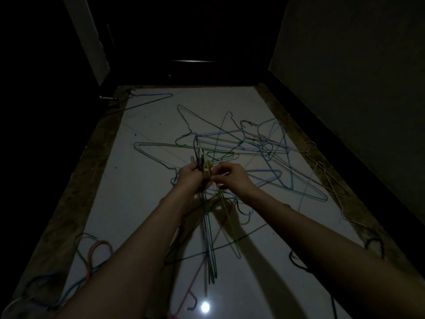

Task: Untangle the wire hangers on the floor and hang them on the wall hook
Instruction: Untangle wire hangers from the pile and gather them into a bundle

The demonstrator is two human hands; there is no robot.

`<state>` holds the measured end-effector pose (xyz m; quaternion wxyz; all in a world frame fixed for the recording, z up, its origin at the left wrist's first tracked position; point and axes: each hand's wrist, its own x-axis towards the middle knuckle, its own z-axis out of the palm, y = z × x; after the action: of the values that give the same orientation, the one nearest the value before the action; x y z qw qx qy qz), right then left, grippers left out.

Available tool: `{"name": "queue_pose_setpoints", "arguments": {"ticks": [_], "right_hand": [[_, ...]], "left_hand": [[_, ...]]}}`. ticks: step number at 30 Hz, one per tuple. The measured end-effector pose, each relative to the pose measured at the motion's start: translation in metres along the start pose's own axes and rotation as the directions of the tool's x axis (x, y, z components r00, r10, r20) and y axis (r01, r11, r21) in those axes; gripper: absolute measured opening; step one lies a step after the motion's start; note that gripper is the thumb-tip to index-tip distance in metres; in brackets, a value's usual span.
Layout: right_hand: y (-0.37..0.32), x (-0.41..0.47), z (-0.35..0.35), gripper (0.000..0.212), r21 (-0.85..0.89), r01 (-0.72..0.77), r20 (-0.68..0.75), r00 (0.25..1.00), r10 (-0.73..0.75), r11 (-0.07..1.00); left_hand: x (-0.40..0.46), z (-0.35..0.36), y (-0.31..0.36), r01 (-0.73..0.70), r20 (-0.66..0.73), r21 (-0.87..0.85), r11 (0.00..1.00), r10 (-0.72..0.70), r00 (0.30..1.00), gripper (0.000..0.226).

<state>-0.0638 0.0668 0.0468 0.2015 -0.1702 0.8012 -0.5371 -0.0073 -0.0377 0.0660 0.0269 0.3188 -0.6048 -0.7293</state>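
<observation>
A tangle of thin wire hangers (pixel 264 153) in green, blue and purple lies spread over the pale glossy floor ahead of me. My left hand (pixel 188 178) grips a bunch of several hangers (pixel 210 238) by their necks, hooks pointing up, bodies hanging down toward me. Among them is a yellow-green hanger (pixel 230 224). My right hand (pixel 230 174) is close against the left one and pinches a wire at the bunch's neck. No wall hook shows in the dim room.
A lone dark hanger (pixel 147 100) lies far left near a dark door (pixel 190 38). Pink and blue hangers (pixel 96 252) lie near left, dark ones (pixel 374 247) near right, pale ones (pixel 326 176) along the right brown floor border. Walls close in on both sides.
</observation>
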Motion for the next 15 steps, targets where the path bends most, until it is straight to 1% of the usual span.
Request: {"name": "queue_pose_setpoints", "arguments": {"ticks": [2, 4, 6, 8, 11, 12, 13, 15], "right_hand": [[-0.004, 0.002, -0.003, 0.009, 0.016, 0.03, -0.061, 0.998, -0.029, 0.999], [-0.011, 0.003, -0.007, 0.006, 0.029, 0.056, -0.095, 0.994, -0.053, 0.998], [-0.017, 0.002, -0.011, 0.012, 0.047, 0.068, -0.072, 0.995, -0.064, 0.997], [-0.021, 0.001, -0.013, 0.019, 0.098, 0.048, -0.026, 0.999, -0.046, 0.994], [-0.018, 0.003, -0.019, 0.017, 0.137, 0.016, -0.043, 0.999, -0.01, 0.99], [-0.014, 0.003, -0.022, 0.016, 0.139, 0.0, -0.06, 0.998, 0.008, 0.99], [-0.007, 0.003, -0.025, 0.016, 0.132, -0.025, -0.072, 0.997, 0.035, 0.991], [0.009, 0.001, -0.032, 0.02, 0.08, -0.095, -0.063, 0.993, 0.101, 0.992]], "left_hand": [[-0.003, -0.001, 0.003, -0.022, 0.028, -0.021, 1.0, 0.023, 0.999, 0.023], [-0.005, -0.002, 0.006, -0.05, 0.063, -0.036, 0.998, 0.052, 0.997, 0.023], [-0.005, 0.0, 0.008, -0.07, 0.096, -0.016, 0.997, 0.072, 0.993, 0.029], [-0.006, 0.001, 0.009, -0.093, 0.093, -0.006, 0.996, 0.093, 0.991, 0.031], [-0.008, 0.0, 0.012, -0.115, 0.037, -0.05, 0.992, 0.117, 0.992, 0.015], [-0.009, -0.002, 0.013, -0.133, 0.02, -0.049, 0.99, 0.135, 0.991, 0.013], [-0.009, -0.004, 0.014, -0.153, 0.011, -0.044, 0.987, 0.154, 0.988, 0.015], [-0.007, -0.008, 0.017, -0.184, 0.007, -0.039, 0.982, 0.185, 0.983, 0.015]]}}
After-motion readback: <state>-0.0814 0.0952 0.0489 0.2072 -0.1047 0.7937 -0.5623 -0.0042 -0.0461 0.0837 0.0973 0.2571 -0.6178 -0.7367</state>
